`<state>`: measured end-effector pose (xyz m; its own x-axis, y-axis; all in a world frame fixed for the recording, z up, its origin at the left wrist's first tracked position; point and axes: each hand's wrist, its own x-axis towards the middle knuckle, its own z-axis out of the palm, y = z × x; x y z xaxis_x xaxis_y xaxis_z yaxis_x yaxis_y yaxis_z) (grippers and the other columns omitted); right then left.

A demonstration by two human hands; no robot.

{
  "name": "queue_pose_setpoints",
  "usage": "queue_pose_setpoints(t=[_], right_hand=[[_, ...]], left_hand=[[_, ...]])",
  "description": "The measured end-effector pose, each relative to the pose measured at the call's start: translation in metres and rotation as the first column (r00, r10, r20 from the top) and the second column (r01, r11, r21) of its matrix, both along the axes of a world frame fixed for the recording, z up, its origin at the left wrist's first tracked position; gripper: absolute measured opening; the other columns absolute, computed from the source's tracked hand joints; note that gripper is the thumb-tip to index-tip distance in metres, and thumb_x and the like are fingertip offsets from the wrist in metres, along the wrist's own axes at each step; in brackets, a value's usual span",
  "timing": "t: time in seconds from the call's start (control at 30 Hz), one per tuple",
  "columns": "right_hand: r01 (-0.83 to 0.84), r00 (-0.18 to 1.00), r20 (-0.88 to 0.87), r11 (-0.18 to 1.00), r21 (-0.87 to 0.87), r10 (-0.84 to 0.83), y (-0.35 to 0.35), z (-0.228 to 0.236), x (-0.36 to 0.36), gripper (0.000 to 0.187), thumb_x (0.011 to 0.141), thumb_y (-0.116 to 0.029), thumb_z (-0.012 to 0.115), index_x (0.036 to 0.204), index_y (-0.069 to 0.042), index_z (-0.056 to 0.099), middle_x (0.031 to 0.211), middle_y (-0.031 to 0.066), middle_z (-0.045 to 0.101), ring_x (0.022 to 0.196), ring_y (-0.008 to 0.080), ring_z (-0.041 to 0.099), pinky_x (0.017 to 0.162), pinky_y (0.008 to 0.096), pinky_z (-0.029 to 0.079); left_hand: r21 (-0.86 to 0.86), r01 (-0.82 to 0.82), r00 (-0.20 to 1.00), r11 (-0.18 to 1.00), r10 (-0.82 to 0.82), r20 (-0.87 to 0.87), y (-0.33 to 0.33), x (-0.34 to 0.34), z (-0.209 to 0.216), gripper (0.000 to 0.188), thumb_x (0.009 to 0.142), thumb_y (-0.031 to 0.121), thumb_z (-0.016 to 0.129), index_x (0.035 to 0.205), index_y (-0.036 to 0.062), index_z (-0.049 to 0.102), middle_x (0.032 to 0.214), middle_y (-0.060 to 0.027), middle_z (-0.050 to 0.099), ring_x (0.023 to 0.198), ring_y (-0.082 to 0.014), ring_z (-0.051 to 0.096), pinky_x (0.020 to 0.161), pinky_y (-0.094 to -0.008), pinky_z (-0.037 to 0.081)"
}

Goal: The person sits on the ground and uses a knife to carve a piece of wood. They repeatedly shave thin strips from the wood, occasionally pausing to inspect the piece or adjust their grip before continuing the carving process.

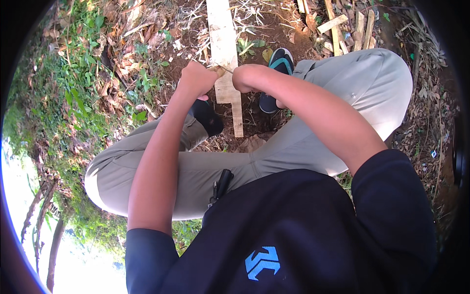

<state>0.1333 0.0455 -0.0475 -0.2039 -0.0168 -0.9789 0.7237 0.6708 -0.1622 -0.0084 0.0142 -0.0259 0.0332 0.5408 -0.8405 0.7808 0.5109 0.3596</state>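
A long pale wooden board [224, 46] lies on the ground between my feet, with a step cut into its near end that leaves a narrow tongue. Over the board, my left hand [197, 81] is closed in a fist at its left edge. My right hand [245, 78] is closed too, at the right edge, its fingers mostly turned from sight. A thin dark strip [226, 69] spans the gap from one fist to the other; whether it is wire, cord or a blade cannot be made out. Beneath it a small brownish patch shows on the wood.
My right foot wears a black flip-flop [281, 61] with a teal strap, right of the board. Dark footwear [208, 117] covers my left foot. Several cut wood pieces [335, 27] lie at the far right. Leaf litter [142, 29] and green plants [78, 98] spread on the left.
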Motion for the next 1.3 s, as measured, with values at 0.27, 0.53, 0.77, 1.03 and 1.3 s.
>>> queue_pose_setpoints(t=[0.27, 0.53, 0.77, 1.03, 1.3], right_hand=[[0.416, 0.908, -0.028, 0.892, 0.176, -0.418, -0.014, -0.009, 0.006, 0.033, 0.079, -0.008, 0.065, 0.111, -0.004, 0.071, 0.117, 0.0161, 0.067, 0.105, 0.0296, 0.067, 0.085, 0.0385, 0.055], [0.720, 0.690, -0.175, 0.640, 0.268, -0.703, -0.033, -0.034, 0.015, 0.036, 0.079, -0.001, 0.067, 0.115, -0.001, 0.067, 0.120, 0.0174, 0.067, 0.106, 0.0295, 0.068, 0.084, 0.0365, 0.056], [0.723, 0.689, -0.384, 0.622, 0.301, -0.615, -0.033, -0.053, 0.048, 0.026, 0.083, -0.003, 0.059, 0.106, -0.003, 0.071, 0.113, 0.0184, 0.069, 0.106, 0.0323, 0.067, 0.085, 0.0405, 0.055], [-0.026, 0.999, -0.044, 0.999, 0.021, 0.027, -0.023, -0.021, 0.010, 0.019, 0.077, 0.000, 0.062, 0.092, 0.006, 0.073, 0.089, 0.0195, 0.071, 0.079, 0.0315, 0.069, 0.071, 0.0404, 0.055], [-0.001, 0.999, -0.038, 0.994, 0.107, 0.005, -0.019, -0.013, 0.000, 0.026, 0.078, -0.005, 0.059, 0.099, -0.008, 0.075, 0.110, 0.0133, 0.070, 0.097, 0.0272, 0.069, 0.082, 0.0356, 0.054]], left_hand=[[-0.084, -0.276, 0.959, 0.958, 0.280, 0.043, 0.006, 0.003, 0.011, 0.039, 0.083, 0.025, 0.068, 0.090, -0.0127, 0.064, 0.080, -0.0211, 0.065, 0.064, -0.0267, 0.070, 0.048, -0.0341, 0.059], [-0.068, -0.348, 0.937, 0.935, 0.349, 0.003, 0.000, 0.007, 0.017, 0.031, 0.077, 0.021, 0.065, 0.086, -0.0091, 0.068, 0.077, -0.0131, 0.065, 0.061, -0.0200, 0.063, 0.050, -0.0326, 0.059], [-0.078, -0.338, 0.940, 0.938, 0.340, 0.015, 0.007, 0.008, 0.020, 0.032, 0.074, 0.020, 0.066, 0.081, -0.0115, 0.066, 0.075, -0.0134, 0.064, 0.054, -0.0192, 0.058, 0.046, -0.0345, 0.059], [-0.027, -0.340, 0.937, 0.940, 0.341, 0.081, 0.003, 0.010, 0.019, 0.030, 0.075, 0.017, 0.065, 0.079, -0.0128, 0.065, 0.073, -0.0142, 0.064, 0.052, -0.0183, 0.055, 0.044, -0.0360, 0.060], [-0.054, -0.372, 0.925, 0.927, 0.375, 0.060, 0.003, 0.015, 0.029, 0.030, 0.076, 0.016, 0.066, 0.083, -0.0138, 0.065, 0.079, -0.0162, 0.067, 0.052, -0.0175, 0.056, 0.045, -0.0353, 0.061]])
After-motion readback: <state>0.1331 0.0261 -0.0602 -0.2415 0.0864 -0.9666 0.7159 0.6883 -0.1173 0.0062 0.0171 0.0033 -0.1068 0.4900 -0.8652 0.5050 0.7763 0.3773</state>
